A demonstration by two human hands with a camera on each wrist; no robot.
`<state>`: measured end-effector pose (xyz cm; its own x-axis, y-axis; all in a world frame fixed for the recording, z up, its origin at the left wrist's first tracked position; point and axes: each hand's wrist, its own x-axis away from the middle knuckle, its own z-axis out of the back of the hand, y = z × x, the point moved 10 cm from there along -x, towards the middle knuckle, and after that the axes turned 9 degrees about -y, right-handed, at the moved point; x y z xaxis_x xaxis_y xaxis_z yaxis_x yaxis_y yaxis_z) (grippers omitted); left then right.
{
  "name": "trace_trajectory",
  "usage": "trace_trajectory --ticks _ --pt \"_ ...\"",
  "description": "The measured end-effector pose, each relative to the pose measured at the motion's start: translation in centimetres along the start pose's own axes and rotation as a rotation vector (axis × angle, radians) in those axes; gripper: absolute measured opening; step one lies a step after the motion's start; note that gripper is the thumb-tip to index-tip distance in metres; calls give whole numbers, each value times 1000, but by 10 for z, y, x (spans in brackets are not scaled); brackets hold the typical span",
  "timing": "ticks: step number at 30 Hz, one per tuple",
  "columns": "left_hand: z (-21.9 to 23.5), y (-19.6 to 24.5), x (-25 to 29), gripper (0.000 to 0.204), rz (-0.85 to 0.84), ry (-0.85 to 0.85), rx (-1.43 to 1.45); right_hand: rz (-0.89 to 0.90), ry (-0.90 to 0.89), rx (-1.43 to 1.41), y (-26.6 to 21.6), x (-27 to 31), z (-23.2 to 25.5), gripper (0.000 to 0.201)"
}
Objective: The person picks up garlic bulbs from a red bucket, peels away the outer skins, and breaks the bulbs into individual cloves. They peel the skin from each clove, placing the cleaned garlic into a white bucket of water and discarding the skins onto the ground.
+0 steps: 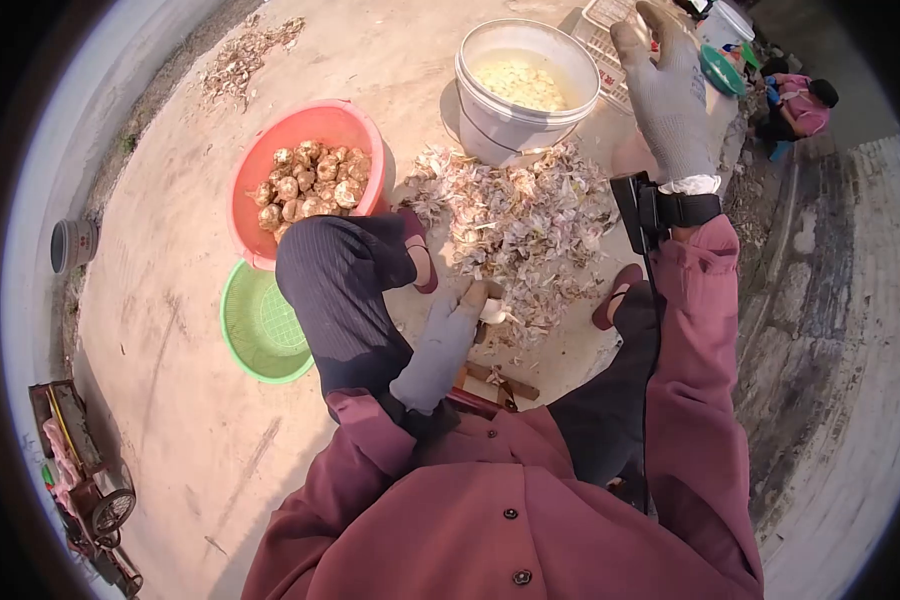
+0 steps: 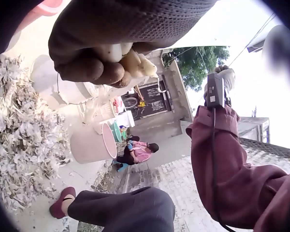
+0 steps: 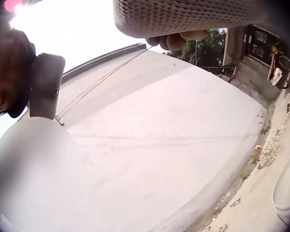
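Note:
In the head view my gloved left hand [image 1: 440,338] is low between the knees, gripping a garlic bulb [image 1: 493,312] that pokes out past the thumb. The left wrist view shows its pale cloves [image 2: 139,65] bare between curled, brown-stained fingers. My gloved right hand [image 1: 670,95] is raised at upper right, its fingers loosely bent and apart from the thumb, with nothing visible in them. A heap of garlic skins [image 1: 530,225] lies on the ground between the feet. Beyond it stands a white bucket [image 1: 505,130] holding peeled cloves [image 1: 520,82] in liquid.
Left of the knee, a pink basin [image 1: 245,170] holds several unpeeled garlic bulbs [image 1: 315,180], with a green basket [image 1: 260,325] beside it. A pinkish bucket [image 2: 92,145] stands past the heap. Farther right another person [image 1: 800,108] sits near a green basin [image 1: 720,72].

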<state>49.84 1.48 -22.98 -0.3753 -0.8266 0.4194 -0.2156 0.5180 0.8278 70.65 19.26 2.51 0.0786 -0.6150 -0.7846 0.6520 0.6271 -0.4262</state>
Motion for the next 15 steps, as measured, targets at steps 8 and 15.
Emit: trace_trajectory --ticks 8,15 --pt "2 32 18 28 -119 6 -118 -901 -575 -631 -56 210 -59 25" --pt "-26 45 29 27 -405 57 -516 -1220 -541 -844 -113 301 -52 18"
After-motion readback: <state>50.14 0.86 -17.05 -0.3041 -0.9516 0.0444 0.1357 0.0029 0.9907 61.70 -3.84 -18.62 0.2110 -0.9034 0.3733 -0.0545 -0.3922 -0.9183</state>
